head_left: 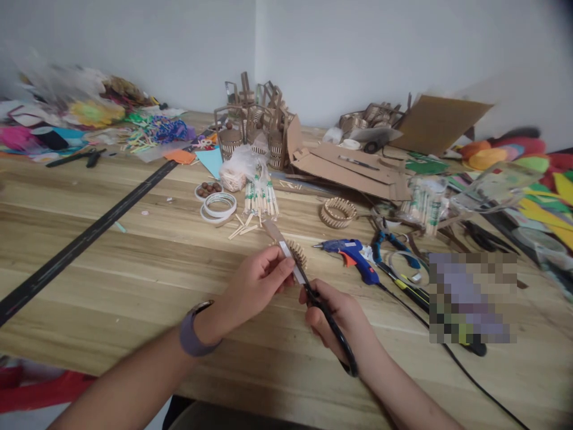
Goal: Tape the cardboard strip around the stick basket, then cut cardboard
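Observation:
My left hand (253, 278) is closed, pinching a narrow brown strip (273, 232) that looks like cardboard, with a white band along it. A pair of scissors (340, 340) with black handles is gripped in my right hand (342, 307). Their blades reach the strip near my left fingertips; whether they are open there I cannot tell. Just behind the strip shows a small ring of wooden sticks (299, 254), partly hidden by the strip and my fingers. A blue glue gun (351, 254) lies to the right of my hands.
Farther back are a finished stick ring (339, 213), tape rolls (218, 207), brown beads (209, 189) and bundled sticks (262, 200). Small baskets (230, 143) and cardboard sheets (349, 170) stand near the wall. Blue-handled pliers (403, 251) and a black cord (470, 379) lie right; a long black strip (89, 239) lies left.

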Demonstrator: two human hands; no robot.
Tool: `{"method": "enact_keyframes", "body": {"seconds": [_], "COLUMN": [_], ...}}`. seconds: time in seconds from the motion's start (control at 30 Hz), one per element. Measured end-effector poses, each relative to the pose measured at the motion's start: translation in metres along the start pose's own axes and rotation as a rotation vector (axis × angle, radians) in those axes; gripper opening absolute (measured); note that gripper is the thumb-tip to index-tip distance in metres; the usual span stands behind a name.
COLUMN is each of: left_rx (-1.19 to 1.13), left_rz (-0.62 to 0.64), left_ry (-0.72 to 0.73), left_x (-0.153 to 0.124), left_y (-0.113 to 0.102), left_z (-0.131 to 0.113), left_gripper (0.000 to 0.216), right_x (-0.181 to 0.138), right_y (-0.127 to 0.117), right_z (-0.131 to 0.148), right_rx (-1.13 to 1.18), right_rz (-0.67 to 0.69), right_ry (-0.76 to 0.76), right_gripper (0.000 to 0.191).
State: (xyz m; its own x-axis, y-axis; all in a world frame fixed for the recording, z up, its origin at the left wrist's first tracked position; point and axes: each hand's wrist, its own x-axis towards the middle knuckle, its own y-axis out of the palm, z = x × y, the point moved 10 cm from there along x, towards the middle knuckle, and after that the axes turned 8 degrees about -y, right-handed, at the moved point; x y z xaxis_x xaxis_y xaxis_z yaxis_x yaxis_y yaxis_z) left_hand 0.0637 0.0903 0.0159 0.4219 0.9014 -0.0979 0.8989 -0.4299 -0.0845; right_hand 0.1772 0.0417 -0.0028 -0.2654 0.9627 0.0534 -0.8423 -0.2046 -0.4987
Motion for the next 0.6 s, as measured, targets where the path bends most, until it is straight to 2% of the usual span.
{"method": "enact_keyframes", "body": {"seconds": [0.17, 0.3, 0.5, 0.6], "left_rx": [0.009, -0.027, -0.121, -0.089], "left_rz": [0.009, 0.013, -0.111, -0.1], "left_ry": [-0.017, -0.04, -0.087, -0.06], "left_x": [0.0, 0.003, 0.004, 0.003], "left_y": [0.001, -0.001, -0.017, -0.015], "left_z": [0.002, 0.004, 0.008, 0.005], "left_gripper": [0.035, 0.035, 0.037, 0.036], "right_x": [0.001, 0.002, 0.001, 0.001], "right_y": [0.0, 0.0, 0.004, 0.007], "right_z": [-0.002, -0.003, -0.002, 0.0], "right_rx": [-0.015, -0.016, -0.015, 0.026], "right_rz": [-0.018, -0.018, -0.003, 0.012], "right_ry": [0.011, 0.006, -0.013, -0.027], "right_gripper": [0.059, 0.062, 0.067, 0.065]}}
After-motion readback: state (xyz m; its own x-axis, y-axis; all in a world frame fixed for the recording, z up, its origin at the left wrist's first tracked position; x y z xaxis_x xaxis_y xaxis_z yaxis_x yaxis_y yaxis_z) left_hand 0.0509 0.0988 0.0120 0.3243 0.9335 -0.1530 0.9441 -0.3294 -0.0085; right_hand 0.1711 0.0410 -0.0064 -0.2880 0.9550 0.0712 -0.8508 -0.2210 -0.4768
